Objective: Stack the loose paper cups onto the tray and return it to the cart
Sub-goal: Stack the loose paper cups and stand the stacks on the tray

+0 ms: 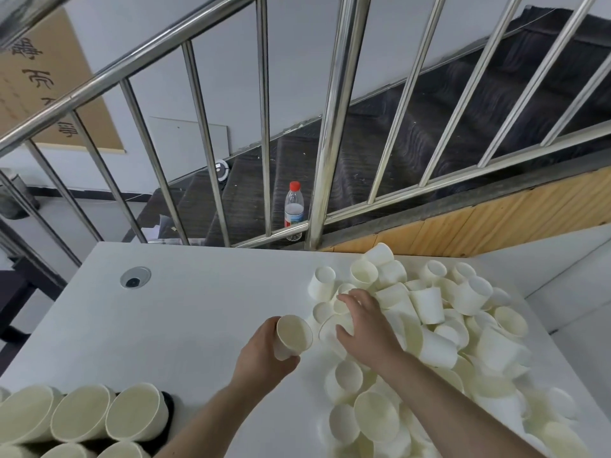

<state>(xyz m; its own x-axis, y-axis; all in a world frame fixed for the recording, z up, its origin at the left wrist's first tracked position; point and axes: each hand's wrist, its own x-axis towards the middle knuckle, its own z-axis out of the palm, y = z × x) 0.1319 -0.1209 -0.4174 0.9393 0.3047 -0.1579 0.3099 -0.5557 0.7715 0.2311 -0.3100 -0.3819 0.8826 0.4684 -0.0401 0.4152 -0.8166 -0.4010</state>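
The left hand [264, 352] is gripping one paper cup [292, 335] while the right hand [367, 322] is reaching, fingers spread, into the loose pile [463, 325] covering the surface [198, 309]; stacked cups [82, 414] are sitting lower left, with most still unstacked.

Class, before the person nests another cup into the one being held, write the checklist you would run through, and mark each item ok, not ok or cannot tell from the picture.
1. Left hand has a firm grip on the held cup: ok, fingers curl round it.
2. Held cup's mouth faces the pile: ok, it opens up and to the right.
3. Right hand has a single cup secured: cannot tell, its fingers rest on the loose cup pile.
4. Bare table space around the left hand: ok.
5. Stacked cups at lower left ready to take more: ok.
6. Tray under those stacks: cannot tell, only a dark edge shows.
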